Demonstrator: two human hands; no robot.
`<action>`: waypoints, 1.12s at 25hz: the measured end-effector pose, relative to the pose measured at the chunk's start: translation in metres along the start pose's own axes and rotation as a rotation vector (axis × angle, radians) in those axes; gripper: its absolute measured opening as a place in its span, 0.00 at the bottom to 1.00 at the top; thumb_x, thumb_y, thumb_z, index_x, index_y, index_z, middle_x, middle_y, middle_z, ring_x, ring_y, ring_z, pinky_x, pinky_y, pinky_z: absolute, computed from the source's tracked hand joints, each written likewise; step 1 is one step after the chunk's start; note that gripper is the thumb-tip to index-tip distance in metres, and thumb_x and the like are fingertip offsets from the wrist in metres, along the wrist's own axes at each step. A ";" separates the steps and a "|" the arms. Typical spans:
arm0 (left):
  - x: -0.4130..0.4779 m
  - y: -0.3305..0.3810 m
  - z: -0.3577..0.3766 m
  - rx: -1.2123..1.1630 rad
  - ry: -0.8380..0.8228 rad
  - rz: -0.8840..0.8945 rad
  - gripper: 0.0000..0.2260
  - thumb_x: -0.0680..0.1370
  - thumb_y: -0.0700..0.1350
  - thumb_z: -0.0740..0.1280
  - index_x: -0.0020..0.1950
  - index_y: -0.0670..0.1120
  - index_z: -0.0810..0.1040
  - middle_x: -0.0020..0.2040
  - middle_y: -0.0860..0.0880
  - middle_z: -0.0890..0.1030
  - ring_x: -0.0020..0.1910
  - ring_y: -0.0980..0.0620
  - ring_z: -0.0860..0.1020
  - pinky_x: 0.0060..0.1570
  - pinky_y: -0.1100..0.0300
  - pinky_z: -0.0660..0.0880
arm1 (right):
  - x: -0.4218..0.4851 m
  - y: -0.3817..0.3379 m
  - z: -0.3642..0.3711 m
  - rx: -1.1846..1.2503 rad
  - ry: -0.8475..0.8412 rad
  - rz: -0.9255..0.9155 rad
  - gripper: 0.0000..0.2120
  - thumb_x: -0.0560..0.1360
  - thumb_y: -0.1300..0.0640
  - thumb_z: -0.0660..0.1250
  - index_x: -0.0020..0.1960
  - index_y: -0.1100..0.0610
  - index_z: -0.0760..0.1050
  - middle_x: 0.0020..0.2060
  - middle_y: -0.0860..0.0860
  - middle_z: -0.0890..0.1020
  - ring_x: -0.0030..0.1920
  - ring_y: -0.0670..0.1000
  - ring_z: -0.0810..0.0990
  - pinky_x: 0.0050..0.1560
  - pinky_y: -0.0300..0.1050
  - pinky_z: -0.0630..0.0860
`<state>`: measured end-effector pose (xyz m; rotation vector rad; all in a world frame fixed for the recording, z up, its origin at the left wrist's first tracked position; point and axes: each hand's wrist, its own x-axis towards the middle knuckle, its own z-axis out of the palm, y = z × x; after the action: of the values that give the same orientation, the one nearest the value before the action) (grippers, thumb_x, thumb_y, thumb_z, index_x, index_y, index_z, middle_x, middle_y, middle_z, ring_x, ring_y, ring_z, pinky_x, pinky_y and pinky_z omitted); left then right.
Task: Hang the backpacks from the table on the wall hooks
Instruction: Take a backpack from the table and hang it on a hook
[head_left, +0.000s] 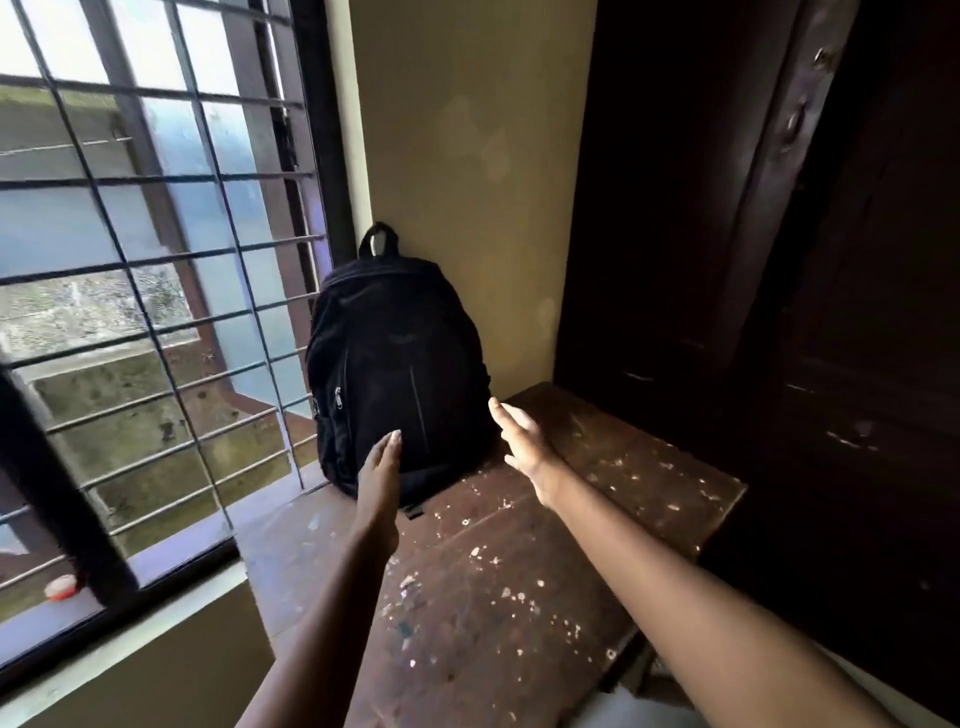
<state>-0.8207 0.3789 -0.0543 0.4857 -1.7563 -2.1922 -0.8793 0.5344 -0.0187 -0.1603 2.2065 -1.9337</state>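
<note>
A black backpack (397, 364) stands upright at the far end of a worn brown wooden table (519, 571), leaning against the yellow wall. Its top carry loop (378, 240) sticks up. My left hand (382, 465) reaches out in front of the bag's lower front, fingers straight, holding nothing. My right hand (522, 441) is stretched out beside the bag's lower right side, fingers apart and empty. Whether either hand touches the fabric I cannot tell. No wall hook is in view.
A barred window (156, 312) with a sill fills the left side, close to the bag. A dark wooden door or cabinet (779, 260) stands on the right of the table. A small orange-and-white object (61, 587) lies on the sill.
</note>
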 end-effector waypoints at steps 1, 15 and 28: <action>0.015 0.002 0.007 0.015 0.027 0.013 0.16 0.79 0.49 0.60 0.66 0.47 0.73 0.68 0.48 0.73 0.69 0.50 0.69 0.64 0.57 0.64 | 0.022 -0.001 -0.005 -0.008 -0.013 -0.002 0.27 0.78 0.45 0.57 0.72 0.57 0.62 0.72 0.53 0.66 0.72 0.54 0.64 0.71 0.50 0.62; 0.298 0.072 0.117 0.219 0.426 0.276 0.10 0.77 0.46 0.64 0.58 0.52 0.76 0.60 0.45 0.79 0.56 0.50 0.77 0.55 0.50 0.75 | 0.412 -0.090 0.006 -0.234 -0.309 -0.261 0.35 0.69 0.40 0.69 0.69 0.55 0.65 0.68 0.53 0.72 0.68 0.52 0.71 0.65 0.43 0.67; 0.213 0.112 0.080 -0.123 0.603 0.244 0.18 0.70 0.54 0.71 0.54 0.44 0.78 0.46 0.45 0.81 0.36 0.55 0.80 0.34 0.63 0.76 | 0.296 -0.119 0.038 0.023 -1.044 -0.351 0.13 0.74 0.55 0.68 0.50 0.64 0.81 0.35 0.51 0.82 0.30 0.41 0.79 0.34 0.32 0.77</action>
<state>-1.0462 0.3345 0.0543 0.7595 -1.2735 -1.7281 -1.1653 0.4181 0.0707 -1.2816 1.4773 -1.4409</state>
